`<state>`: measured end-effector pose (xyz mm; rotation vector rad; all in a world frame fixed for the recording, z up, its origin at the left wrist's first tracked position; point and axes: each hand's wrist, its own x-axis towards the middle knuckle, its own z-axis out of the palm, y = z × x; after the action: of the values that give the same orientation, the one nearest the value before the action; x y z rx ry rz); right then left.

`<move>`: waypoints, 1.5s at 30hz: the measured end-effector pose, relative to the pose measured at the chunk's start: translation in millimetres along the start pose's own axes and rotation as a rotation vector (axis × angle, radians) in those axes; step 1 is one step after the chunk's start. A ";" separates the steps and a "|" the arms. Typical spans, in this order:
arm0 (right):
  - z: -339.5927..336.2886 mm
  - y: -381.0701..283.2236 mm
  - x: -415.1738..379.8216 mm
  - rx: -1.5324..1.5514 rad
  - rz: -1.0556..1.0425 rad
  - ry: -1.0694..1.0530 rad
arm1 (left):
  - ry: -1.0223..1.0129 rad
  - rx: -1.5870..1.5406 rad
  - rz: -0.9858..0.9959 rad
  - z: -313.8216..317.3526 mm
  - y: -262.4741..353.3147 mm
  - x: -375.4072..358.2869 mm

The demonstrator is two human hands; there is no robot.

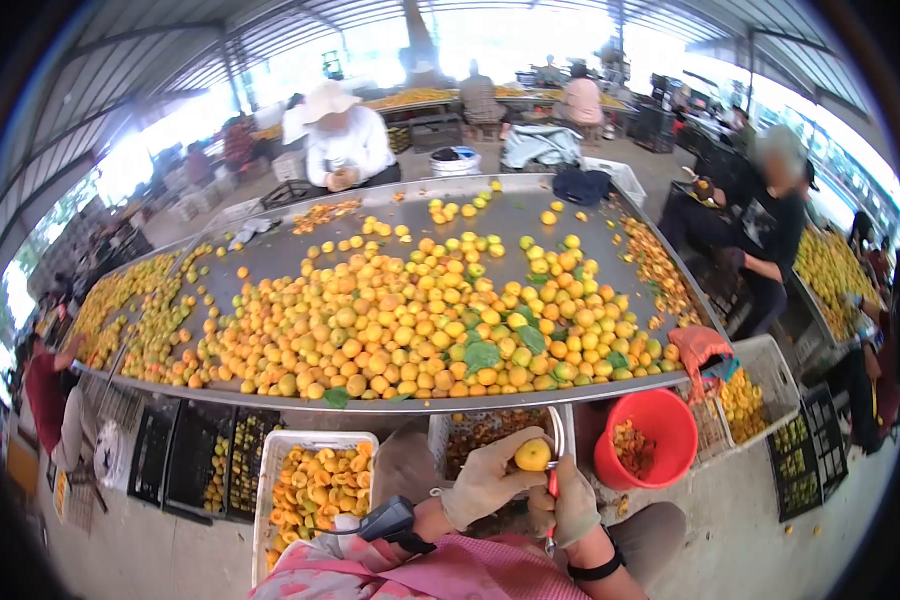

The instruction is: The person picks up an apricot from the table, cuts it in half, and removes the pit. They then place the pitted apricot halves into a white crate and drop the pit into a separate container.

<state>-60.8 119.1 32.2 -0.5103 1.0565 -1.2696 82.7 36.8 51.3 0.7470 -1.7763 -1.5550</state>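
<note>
My left hand (pixel 492 478), in a pale work glove, has its fingers closed around a yellow apricot (pixel 532 455). Close beside it, my gloved right hand (pixel 576 508) grips a red-handled metal tool (pixel 553 482) with curved jaws that rise next to the fruit. Both hands are over a white crate (pixel 440 440) holding brown-orange scraps, just in front of the metal sorting table (pixel 420 406). A large heap of whole apricots (pixel 370 320) covers much of that table, with several green leaves among them.
Left of my hands stands a white crate (pixel 262 510) of halved apricots, beside black crates (pixel 192 460). A red bucket (pixel 675 450) with scraps is at the right. An orange cloth (pixel 700 352) hangs at the table corner. People sit across the table (pixel 355 145) and to the right (pixel 770 220).
</note>
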 end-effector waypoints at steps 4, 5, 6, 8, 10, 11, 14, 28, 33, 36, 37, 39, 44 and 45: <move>1.1 -3.1 3.2 0.106 0.170 -0.097 | 0.081 0.205 0.156 -1.5 -21.0 1.0; 0.6 -4.2 3.5 0.154 0.201 -0.113 | 0.097 0.204 0.153 -1.1 -31.2 2.6; 0.7 -5.0 3.2 0.203 0.231 -0.125 | 0.119 0.350 0.238 -0.8 -38.6 4.9; 3.9 -5.4 0.2 0.198 0.202 -0.069 | 0.145 0.493 0.315 1.3 -50.7 1.2; 7.0 -6.1 -0.2 0.207 0.125 0.053 | 0.144 0.265 0.178 1.4 -41.2 -2.4; 1.3 -7.1 0.0 0.173 0.067 -0.013 | 0.123 0.095 0.114 -0.8 -45.2 -0.3; -2.6 -14.1 -0.9 -0.069 -0.282 -0.021 | 0.053 -0.204 -0.066 -14.1 -34.6 6.6; -15.4 7.4 -6.8 -0.751 -0.545 -0.077 | -0.060 -0.315 -0.175 -30.8 -30.6 -1.7; -12.3 15.1 -5.4 -0.924 -0.623 0.000 | -0.065 -0.331 -0.192 -24.2 -25.9 -3.5; -12.3 17.2 -6.0 -1.033 -0.603 0.041 | -0.077 -0.354 -0.204 -24.8 -26.0 -4.4; -11.2 15.0 -8.4 -1.087 -0.580 0.051 | -0.087 -0.355 -0.205 -25.0 -26.8 -4.7; -7.5 10.4 -13.5 -1.142 -0.554 0.059 | -0.099 -0.303 -0.184 -25.1 -26.2 -5.2; 3.7 5.1 -24.1 -1.282 -0.354 0.125 | -0.134 -0.159 -0.179 -21.3 -17.9 -6.4; 3.7 6.5 -23.9 -1.283 -0.351 0.124 | -0.140 -0.169 -0.199 -19.9 -16.0 -6.3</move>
<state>-53.0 142.4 37.1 -1.6427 1.8920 -0.7610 102.2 27.3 36.4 0.7671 -1.6829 -1.9048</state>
